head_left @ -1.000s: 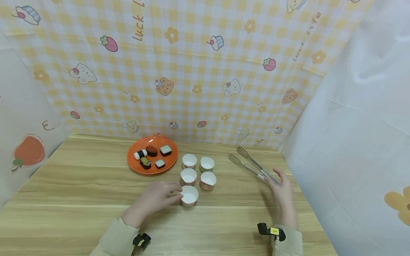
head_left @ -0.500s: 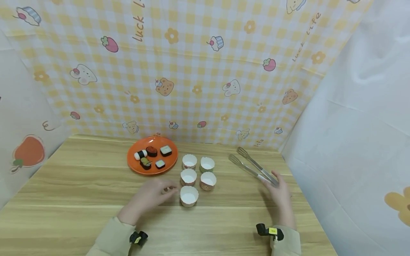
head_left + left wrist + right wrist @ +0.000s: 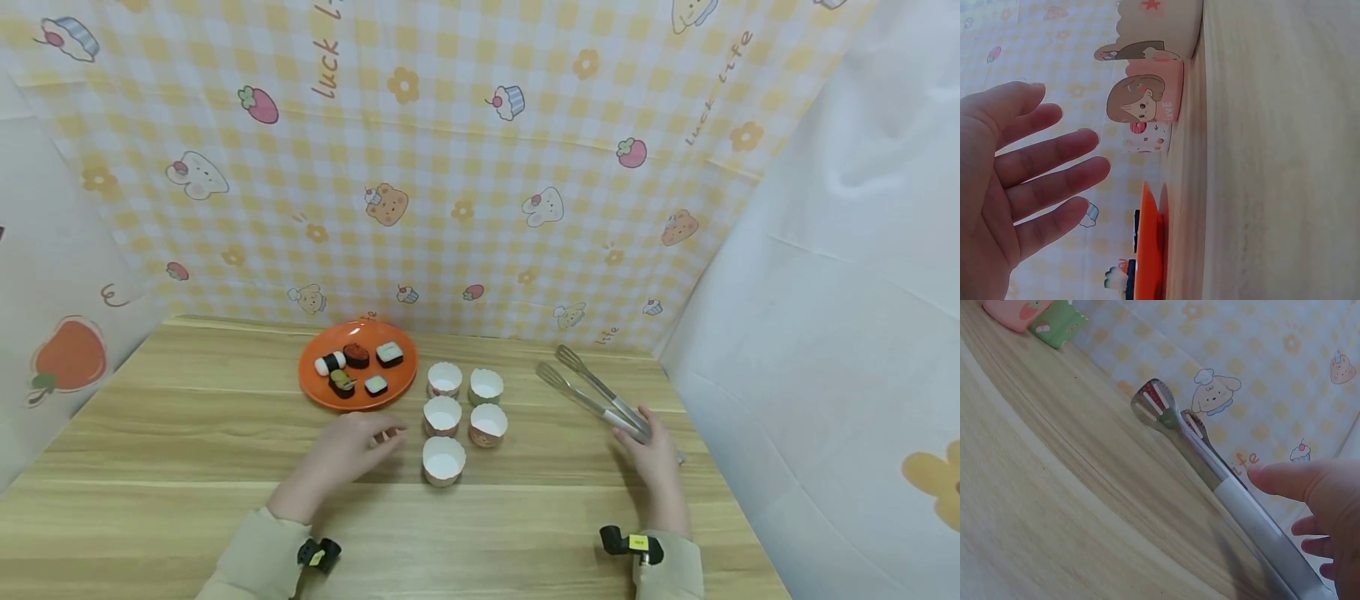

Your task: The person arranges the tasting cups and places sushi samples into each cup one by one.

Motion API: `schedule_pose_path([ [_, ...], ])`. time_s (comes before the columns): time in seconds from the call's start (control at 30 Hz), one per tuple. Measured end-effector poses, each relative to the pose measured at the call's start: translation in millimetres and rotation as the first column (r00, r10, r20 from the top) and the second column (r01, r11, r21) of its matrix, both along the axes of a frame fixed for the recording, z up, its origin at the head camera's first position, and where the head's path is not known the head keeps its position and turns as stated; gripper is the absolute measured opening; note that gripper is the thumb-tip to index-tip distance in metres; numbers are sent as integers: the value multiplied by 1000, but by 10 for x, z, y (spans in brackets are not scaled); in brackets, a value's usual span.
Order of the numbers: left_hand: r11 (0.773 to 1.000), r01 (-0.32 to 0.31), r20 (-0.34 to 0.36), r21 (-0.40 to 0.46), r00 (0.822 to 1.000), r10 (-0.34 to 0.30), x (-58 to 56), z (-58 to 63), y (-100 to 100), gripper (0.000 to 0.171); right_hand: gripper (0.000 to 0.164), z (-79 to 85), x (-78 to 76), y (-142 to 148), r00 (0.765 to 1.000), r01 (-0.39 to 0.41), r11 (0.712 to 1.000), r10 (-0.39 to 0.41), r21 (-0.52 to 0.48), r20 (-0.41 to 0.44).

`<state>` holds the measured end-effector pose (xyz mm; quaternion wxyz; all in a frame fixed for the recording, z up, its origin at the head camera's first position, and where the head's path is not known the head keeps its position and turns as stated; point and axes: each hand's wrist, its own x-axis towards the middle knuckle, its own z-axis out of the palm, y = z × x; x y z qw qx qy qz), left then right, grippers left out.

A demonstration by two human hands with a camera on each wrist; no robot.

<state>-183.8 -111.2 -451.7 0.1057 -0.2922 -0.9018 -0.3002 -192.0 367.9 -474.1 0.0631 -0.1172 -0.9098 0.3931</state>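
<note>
My left hand (image 3: 341, 450) hangs empty; my right hand (image 3: 656, 460) is at the tongs (image 3: 609, 414), grip unclear; squeezing both handles (image 3: 1252, 519) evenly seems wise.

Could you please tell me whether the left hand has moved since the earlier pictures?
Yes, leftward in the head view: the left hand has drawn away from the front cup.

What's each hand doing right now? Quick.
Left hand: open, holding nothing, just short of the nearest paper cup.
Right hand: open over the tongs, no closed grip visible; contact can't be told.
</note>
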Motion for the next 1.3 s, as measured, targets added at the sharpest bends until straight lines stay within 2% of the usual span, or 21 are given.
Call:
schedule_pose_path([
  [0.37,996,-70,2,62,998,70,-16,29,-86,18,77,-46,-13,34,1000,-1,999,1,42,16],
  [0.7,982,-136,21,130,991,134,-63,16,-211,15,76,-58,-6,37,1000,10,999,-12,47,27],
  [0.87,966,-161,63,203,986,151,-84,26,-290,14,76,-53,0,39,1000,14,999,-14,41,21],
  [1.07,949,-202,135,241,976,173,-85,27,-382,22,73,-52,11,58,1000,31,998,-31,50,1],
  [1.3,911,-207,220,358,966,133,-88,2,-442,24,70,-67,26,87,999,37,998,-36,49,-12],
])
